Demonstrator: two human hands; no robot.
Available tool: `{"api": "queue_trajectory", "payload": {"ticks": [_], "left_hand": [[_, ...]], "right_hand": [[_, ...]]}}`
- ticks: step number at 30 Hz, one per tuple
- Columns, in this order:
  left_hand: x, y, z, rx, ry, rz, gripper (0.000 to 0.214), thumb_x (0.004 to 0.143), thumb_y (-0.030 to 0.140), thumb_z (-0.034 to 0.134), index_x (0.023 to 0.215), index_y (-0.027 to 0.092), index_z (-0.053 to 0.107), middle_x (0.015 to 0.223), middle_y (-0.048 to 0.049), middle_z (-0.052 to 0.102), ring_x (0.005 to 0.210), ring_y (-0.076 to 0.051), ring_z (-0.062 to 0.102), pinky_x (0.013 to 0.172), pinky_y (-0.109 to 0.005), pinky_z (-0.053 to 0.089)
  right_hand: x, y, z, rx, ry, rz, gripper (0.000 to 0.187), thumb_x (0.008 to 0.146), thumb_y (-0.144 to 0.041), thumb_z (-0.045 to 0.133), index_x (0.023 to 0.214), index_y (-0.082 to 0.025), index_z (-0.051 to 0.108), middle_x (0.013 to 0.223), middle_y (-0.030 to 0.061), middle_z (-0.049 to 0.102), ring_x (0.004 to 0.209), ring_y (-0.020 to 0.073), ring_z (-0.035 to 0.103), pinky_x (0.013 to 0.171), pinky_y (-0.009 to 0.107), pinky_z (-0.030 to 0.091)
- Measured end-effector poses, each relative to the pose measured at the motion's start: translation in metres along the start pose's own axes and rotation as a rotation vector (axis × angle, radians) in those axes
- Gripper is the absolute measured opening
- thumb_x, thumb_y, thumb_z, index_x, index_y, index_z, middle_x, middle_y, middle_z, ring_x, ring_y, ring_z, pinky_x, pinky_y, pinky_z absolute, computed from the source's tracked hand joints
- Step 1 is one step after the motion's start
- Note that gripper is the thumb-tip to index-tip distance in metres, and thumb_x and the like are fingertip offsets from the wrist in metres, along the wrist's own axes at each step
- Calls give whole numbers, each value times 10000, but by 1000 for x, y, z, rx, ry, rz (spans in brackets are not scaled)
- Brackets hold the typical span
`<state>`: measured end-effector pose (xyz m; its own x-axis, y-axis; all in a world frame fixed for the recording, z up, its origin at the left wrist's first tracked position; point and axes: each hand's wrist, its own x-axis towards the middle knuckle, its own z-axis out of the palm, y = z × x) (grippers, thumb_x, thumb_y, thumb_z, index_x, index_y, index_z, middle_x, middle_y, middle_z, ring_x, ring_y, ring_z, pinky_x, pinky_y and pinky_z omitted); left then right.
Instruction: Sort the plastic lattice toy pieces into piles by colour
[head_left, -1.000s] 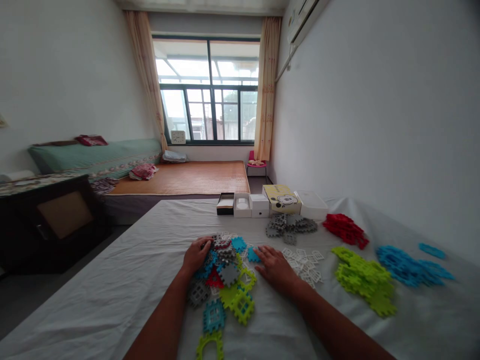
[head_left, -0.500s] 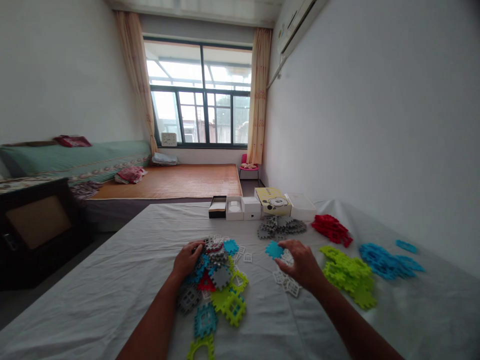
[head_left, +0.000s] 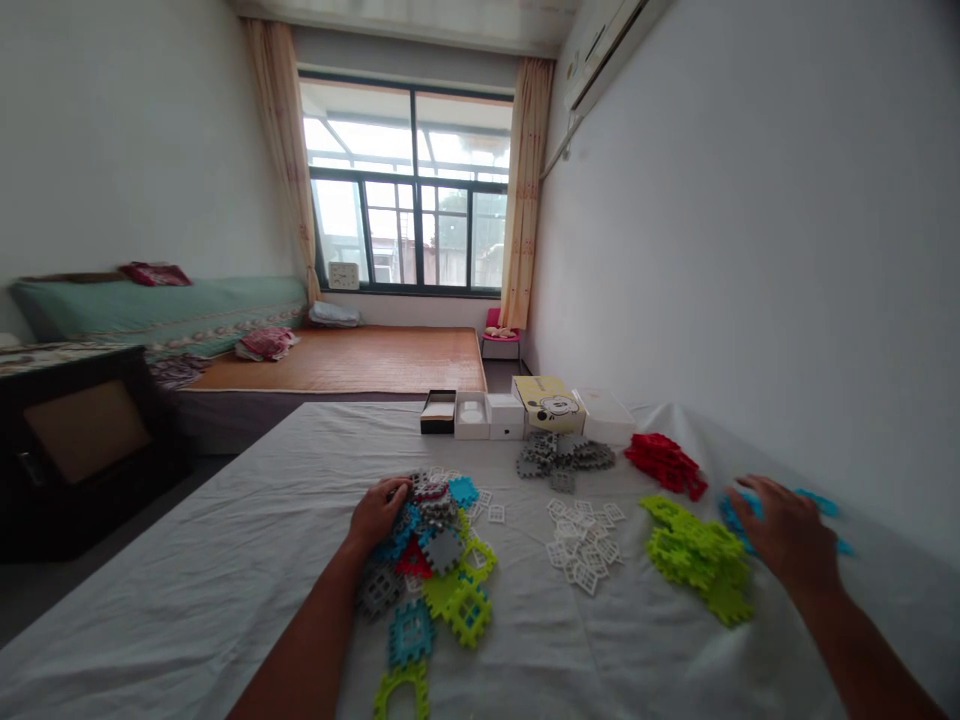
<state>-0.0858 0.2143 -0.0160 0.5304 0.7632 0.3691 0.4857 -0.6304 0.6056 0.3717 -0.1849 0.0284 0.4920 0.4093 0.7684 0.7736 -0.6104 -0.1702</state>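
Observation:
My left hand (head_left: 379,512) rests against the left edge of a mixed heap of notched plastic building pieces, its fingers lying over the pieces without a visible grip. Within this heap are a grey piece (head_left: 441,549), a red piece (head_left: 413,562), a teal window piece (head_left: 411,633) and a lime-green window piece (head_left: 468,612). My right hand (head_left: 787,530) is over the pile of blue pieces (head_left: 739,512) at the right and covers most of it. Its fingertips are blurred and partly hidden, so whether a blue piece is between them does not show.
Sorted piles lie on the grey cloth (head_left: 300,470): white window frames (head_left: 585,545), lime-green pieces (head_left: 697,560), red pieces (head_left: 666,464) and dark grey pieces (head_left: 562,455). Small boxes and a yellow cartoon box (head_left: 550,403) line the far edge. A wall (head_left: 750,250) rises at right.
My right hand, which held a blue piece above the white frames, has swung right to the blue pile. The white frames are now uncovered. My left hand stays at the mixed heap.

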Motion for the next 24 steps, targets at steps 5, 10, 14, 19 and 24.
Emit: {"api": "queue_trajectory", "payload": {"ticks": [5,10,14,19,24], "left_hand": [[-1,0,0,-14,7,6,369,810,415,391,924,205,673,1068,-47,660,1015,-191,574,932,-309,402],[-3,-2,2,-22,5,5,364,817,414,390,932,217,674,1077,-37,656,1022,-190,572,927,-315,406],[-2,-3,3,-15,9,-10,354,815,409,397,926,227,680,1078,-28,656,1029,-190,569,932,-313,404],[-1,-4,4,-19,17,-5,347,812,408,408,922,228,684,1071,-24,659,1014,-188,576,924,-305,409],[-2,-4,3,-25,14,17,360,815,416,400,926,224,683,1059,-27,662,1012,-185,576,920,-296,412]], "right_hand": [[-2,-193,3,351,-381,-453,312,857,-318,400,1097,-210,567,1084,82,624,1023,199,534,880,341,402],[-37,-302,38,303,-711,-599,286,822,-269,509,1099,-235,574,1064,66,636,1031,212,513,819,325,404],[-52,-309,63,209,-743,-552,228,808,-262,542,1029,-227,587,1019,69,639,1004,220,514,785,318,403],[-54,-303,65,215,-683,-614,137,842,-250,483,884,-207,606,920,71,653,933,209,539,784,309,383],[-45,-292,66,247,-649,-453,231,854,-189,409,981,-218,600,908,58,663,889,169,574,783,285,365]]}}
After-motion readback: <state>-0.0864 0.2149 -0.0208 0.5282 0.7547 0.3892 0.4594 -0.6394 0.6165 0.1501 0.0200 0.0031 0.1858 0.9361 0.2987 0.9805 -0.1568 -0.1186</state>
